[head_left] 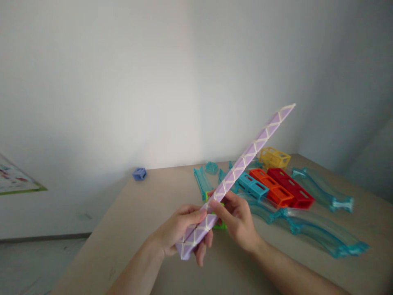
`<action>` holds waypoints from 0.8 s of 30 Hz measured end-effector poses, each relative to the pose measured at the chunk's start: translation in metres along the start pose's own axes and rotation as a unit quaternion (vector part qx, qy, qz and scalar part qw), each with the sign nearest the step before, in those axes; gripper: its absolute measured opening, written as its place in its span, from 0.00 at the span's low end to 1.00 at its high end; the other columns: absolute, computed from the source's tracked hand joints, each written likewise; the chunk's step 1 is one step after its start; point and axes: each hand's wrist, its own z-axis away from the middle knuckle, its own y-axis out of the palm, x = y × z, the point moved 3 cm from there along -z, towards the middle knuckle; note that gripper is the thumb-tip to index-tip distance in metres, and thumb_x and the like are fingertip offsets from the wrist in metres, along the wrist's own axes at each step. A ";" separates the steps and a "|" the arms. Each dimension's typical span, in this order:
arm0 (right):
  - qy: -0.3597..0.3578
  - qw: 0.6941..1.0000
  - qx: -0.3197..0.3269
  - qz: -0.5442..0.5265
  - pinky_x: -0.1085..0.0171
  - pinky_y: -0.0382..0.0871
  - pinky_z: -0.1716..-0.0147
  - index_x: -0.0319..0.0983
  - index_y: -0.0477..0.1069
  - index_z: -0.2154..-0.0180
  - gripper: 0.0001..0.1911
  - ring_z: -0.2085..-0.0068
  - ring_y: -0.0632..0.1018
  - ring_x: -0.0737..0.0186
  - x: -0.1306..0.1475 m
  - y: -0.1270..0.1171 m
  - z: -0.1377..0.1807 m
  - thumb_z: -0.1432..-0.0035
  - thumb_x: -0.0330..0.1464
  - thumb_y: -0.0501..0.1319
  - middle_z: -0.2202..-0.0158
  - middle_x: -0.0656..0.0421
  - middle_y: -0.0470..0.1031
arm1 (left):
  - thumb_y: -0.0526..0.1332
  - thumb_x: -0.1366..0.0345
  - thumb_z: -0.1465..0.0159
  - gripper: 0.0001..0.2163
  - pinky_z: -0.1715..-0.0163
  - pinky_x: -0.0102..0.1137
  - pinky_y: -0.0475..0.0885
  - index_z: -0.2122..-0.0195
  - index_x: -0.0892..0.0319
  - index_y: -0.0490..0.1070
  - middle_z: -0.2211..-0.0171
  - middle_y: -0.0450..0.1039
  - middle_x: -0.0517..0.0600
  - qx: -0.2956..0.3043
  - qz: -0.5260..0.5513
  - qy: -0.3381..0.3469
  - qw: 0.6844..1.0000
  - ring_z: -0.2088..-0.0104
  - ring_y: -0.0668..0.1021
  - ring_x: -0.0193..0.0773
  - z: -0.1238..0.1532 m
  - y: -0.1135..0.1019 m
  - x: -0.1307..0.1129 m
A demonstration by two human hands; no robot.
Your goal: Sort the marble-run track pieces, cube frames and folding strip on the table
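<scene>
A long purple and white segmented stick (245,157), made of triangular links, slants up to the right above the table. My left hand (178,231) is closed round its lower end. Just above that, my right hand (238,223) pinches the stick with its fingers closed. A small green piece (220,224) shows on the table behind my right fingers, partly hidden.
The beige table (147,213) carries clear blue curved track pieces (316,231), orange (272,187), red (291,186), teal (253,184) and yellow (274,157) block frames at the right. A small blue piece (139,173) lies by the wall. A poster (15,180) lies on the floor at the left.
</scene>
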 end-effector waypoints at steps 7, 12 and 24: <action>0.008 1.000 -0.004 0.003 0.70 0.60 0.83 0.35 0.73 0.64 0.18 0.79 0.66 0.69 0.001 -0.001 -0.002 0.47 0.44 0.66 0.77 0.61 0.68 | 0.57 0.54 0.35 0.19 0.83 0.31 0.76 0.71 0.67 0.72 0.78 0.73 0.52 0.013 0.031 0.002 0.999 0.86 0.72 0.31 0.002 -0.001 -0.001; 0.005 1.000 0.001 0.005 0.69 0.62 0.82 0.35 0.74 0.64 0.17 0.78 0.68 0.68 0.003 0.000 -0.002 0.49 0.42 0.67 0.76 0.59 0.70 | 0.60 0.55 0.38 0.17 0.83 0.30 0.77 0.71 0.67 0.72 0.78 0.73 0.52 0.016 0.015 0.000 1.000 0.86 0.73 0.30 0.002 0.000 -0.002; 0.062 0.998 -0.011 0.023 0.70 0.56 0.84 0.33 0.74 0.68 0.20 0.82 0.63 0.71 0.000 -0.004 -0.009 0.49 0.45 0.66 0.81 0.63 0.65 | 0.61 0.57 0.38 0.13 0.87 0.26 0.72 0.68 0.65 0.70 0.77 0.74 0.51 -0.064 -0.096 0.048 0.992 0.86 0.74 0.32 -0.001 0.001 -0.004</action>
